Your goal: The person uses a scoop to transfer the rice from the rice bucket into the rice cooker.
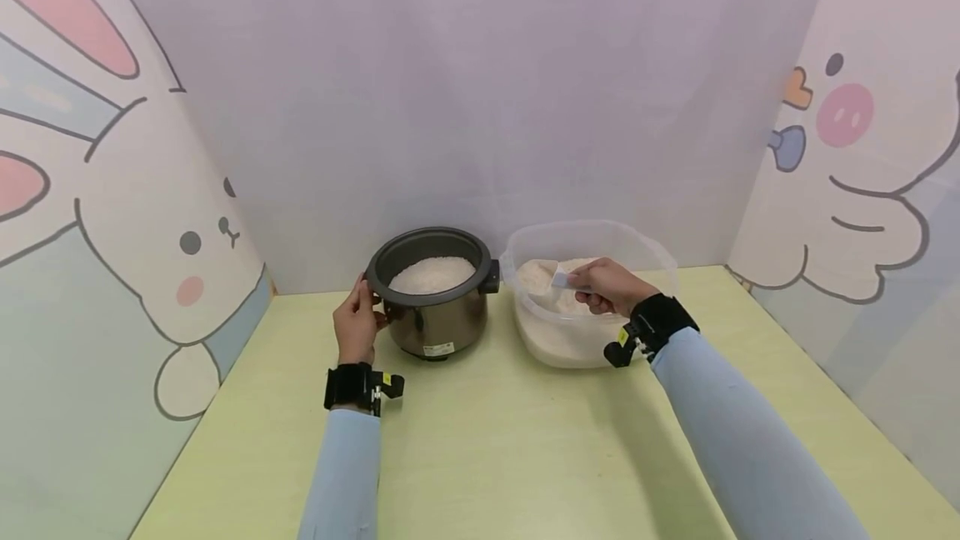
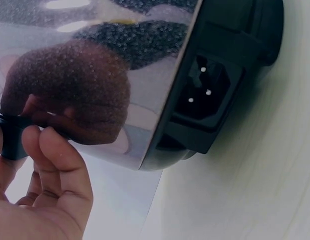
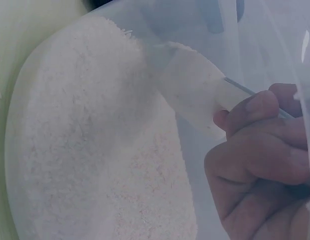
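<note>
A dark brown rice cooker [image 1: 435, 325] stands lidless at the back of the table, with white rice [image 1: 433, 275] inside. My left hand [image 1: 356, 323] grips its black side handle [image 2: 13, 137], the fingers bent beneath it in the left wrist view. Right of the cooker is a clear plastic tub [image 1: 592, 233] of rice [image 3: 79, 115]. Over that tub, my right hand [image 1: 613, 286] pinches the handle of a white scoop [image 3: 192, 90]. The scoop's bowl is inside the tub with rice in it, close to the heap; its exact fill is hard to tell.
A pale yellow-green table [image 1: 495, 457] carries both vessels. Behind them rises a plain light wall [image 1: 465, 107], and cartoon-printed panels flank the table. The cooker's power socket [image 2: 205, 92] has no cord in it. A second black handle [image 1: 491, 276] faces the tub.
</note>
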Available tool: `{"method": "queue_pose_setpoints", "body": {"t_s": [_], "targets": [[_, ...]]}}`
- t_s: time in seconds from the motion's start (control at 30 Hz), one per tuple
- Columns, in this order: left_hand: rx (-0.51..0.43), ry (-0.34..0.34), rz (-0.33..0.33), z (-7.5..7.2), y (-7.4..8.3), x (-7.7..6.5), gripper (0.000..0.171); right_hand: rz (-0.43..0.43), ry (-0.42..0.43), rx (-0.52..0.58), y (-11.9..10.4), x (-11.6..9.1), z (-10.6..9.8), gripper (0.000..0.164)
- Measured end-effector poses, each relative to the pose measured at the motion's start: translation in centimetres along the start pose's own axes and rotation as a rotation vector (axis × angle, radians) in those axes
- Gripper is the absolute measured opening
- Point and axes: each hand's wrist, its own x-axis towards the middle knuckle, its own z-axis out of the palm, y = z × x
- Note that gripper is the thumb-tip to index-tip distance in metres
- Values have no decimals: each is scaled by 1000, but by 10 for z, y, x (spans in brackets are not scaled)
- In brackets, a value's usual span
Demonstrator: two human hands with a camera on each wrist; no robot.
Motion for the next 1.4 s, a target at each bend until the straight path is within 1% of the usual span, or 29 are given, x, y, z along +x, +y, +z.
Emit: {"method": "queue_pose_setpoints", "body": {"t_s": [0.2, 0.3, 0.43, 0.53, 0.7, 0.8, 1.03, 1.1, 1.27, 1.4], "targets": [[4, 1, -25, 0, 6, -4, 47, -13, -5, 43, 0, -1, -1, 30], [2, -3, -40, -1, 15, -9, 45, -15, -11, 62, 1, -1, -2, 32], [15, -15, -37, 1, 33, -19, 43, -16, 0, 78, 1, -2, -3, 34], [16, -24, -27, 1, 39, -22, 43, -12, 11, 87, 0, -2, -5, 36], [16, -21, -29, 2, 43, -25, 43, -9, 25, 126, 0, -1, -6, 37], [23, -13, -34, 2, 44, -27, 42, -14, 39, 164, 1, -1, -7, 37], [15, -20, -30, 0, 39, -23, 43, -31, 70, 225, 2, -2, -6, 38], [19, -18, -31, 1, 42, -25, 43, -35, 73, 244, 1, -3, -7, 37], [14, -11, -39, 1, 41, -24, 41, -51, 96, 264, -1, -4, -7, 32], [-7, -7, -39, 0, 28, -16, 42, -69, 130, 261, -3, -5, -6, 34]]}}
